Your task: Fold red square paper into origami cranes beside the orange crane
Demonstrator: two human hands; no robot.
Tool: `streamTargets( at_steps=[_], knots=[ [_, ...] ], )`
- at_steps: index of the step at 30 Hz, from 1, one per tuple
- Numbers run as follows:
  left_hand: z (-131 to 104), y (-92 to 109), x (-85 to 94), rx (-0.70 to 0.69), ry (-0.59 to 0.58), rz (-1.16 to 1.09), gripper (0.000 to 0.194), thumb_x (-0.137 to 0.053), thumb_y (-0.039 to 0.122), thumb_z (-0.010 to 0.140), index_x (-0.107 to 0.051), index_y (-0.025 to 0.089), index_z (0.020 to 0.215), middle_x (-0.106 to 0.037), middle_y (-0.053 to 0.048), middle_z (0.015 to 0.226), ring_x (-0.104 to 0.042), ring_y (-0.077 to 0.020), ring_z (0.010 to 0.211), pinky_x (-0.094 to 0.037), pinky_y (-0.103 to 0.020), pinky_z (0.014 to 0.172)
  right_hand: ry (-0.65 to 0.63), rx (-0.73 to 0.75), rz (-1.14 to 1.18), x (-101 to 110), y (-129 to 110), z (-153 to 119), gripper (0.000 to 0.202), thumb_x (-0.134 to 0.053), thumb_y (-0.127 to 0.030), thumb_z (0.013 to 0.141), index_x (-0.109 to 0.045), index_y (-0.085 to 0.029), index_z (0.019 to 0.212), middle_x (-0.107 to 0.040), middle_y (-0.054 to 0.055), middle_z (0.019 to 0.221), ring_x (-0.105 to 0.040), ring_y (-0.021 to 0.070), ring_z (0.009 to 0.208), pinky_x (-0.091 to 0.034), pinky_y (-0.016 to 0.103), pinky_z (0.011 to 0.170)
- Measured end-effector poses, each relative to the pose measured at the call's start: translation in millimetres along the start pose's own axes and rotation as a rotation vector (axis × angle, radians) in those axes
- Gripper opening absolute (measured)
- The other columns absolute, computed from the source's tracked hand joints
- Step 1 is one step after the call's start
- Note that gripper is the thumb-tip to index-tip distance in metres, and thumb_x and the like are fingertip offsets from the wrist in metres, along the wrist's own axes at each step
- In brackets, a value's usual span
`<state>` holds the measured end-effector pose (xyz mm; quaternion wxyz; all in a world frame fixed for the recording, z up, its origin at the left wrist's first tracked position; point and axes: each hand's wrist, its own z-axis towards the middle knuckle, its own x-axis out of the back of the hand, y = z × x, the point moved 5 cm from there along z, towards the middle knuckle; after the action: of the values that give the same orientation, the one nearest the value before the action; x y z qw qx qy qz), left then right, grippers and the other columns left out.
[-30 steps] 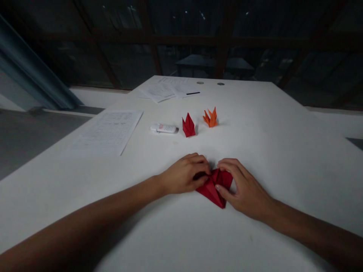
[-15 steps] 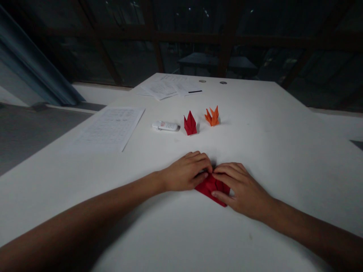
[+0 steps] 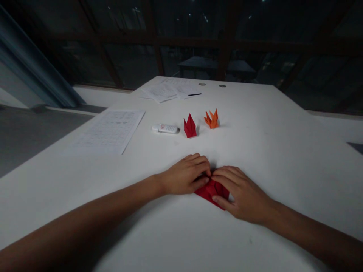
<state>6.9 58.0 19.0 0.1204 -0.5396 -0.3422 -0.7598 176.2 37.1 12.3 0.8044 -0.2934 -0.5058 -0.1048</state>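
A folded piece of red origami paper [image 3: 210, 192] lies on the white table, partly covered by both hands. My left hand [image 3: 188, 174] grips its upper left part with curled fingers and thumb. On its right side, my right hand [image 3: 241, 192] holds the paper, fingertips at the top edge and thumb lower down. The fingertips of both hands nearly meet at the top of the paper. Beyond the hands stand a red origami figure [image 3: 190, 126] and an orange origami figure [image 3: 212, 119], both with pointed tips.
A white correction-tape-like object [image 3: 165, 129] lies left of the red figure. One printed sheet [image 3: 109, 130] is at the left, and more papers [image 3: 164, 91] with a black pen-like stick [image 3: 194, 94] lie farther back. Dark windows and a blue curtain [image 3: 42, 68] stand behind the table.
The whole view has shifted slightly, so things on the table sit a little lower. Both hands keep nearly the same hold on the red paper.
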Motion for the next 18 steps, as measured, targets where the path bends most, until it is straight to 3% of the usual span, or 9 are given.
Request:
streamTargets(
  at_steps=[5, 12, 16, 18],
  knots=[
    [0.4, -0.5, -0.5, 0.002, 0.018, 0.02, 0.032, -0.065, 0.047, 0.092, -0.059, 0.019, 0.106, -0.063, -0.009, 0.107, -0.055, -0.0252, 0.098, -0.044, -0.039, 0.092, 0.029, -0.048, 0.054, -0.1, 2.8, -0.2, 0.048, -0.067, -0.03, 0.092, -0.053, -0.02, 0.137, -0.064, 0.012, 0.133, -0.058, 0.0284, 0.124, -0.048, 0.05, 0.109],
    [-0.4, -7.3, -0.1, 0.058, 0.071, -0.102, 0.026, -0.046, 0.027, 0.103, -0.054, 0.018, 0.127, -0.066, -0.009, 0.113, -0.06, -0.0227, 0.104, -0.048, -0.037, 0.095, 0.15, -0.155, 0.109, 3.2, 12.6, -3.3, 0.055, -0.061, -0.013, 0.086, -0.047, -0.022, 0.139, -0.057, 0.013, 0.138, -0.053, 0.0268, 0.131, -0.047, 0.047, 0.115],
    [-1.1, -9.2, 1.2, 0.094, 0.107, -0.14, 0.042, -0.043, 0.018, 0.102, -0.045, 0.021, 0.144, -0.066, -0.01, 0.12, -0.06, -0.0211, 0.105, -0.05, -0.036, 0.096, 0.162, -0.158, 0.109, 4.4, 13.5, -3.6, 0.051, -0.065, -0.022, 0.088, -0.048, -0.022, 0.137, -0.056, 0.013, 0.135, -0.054, 0.0287, 0.129, -0.049, 0.049, 0.112],
    [-0.6, -7.4, 1.5, 0.054, 0.107, -0.146, 0.041, -0.042, 0.016, 0.103, -0.048, 0.021, 0.143, -0.066, -0.009, 0.118, -0.06, -0.0208, 0.105, -0.05, -0.036, 0.097, 0.142, -0.154, 0.092, 4.2, 13.0, -2.9, 0.052, -0.068, -0.026, 0.088, -0.049, -0.022, 0.136, -0.057, 0.013, 0.134, -0.054, 0.0295, 0.128, -0.049, 0.051, 0.111]
  ],
)
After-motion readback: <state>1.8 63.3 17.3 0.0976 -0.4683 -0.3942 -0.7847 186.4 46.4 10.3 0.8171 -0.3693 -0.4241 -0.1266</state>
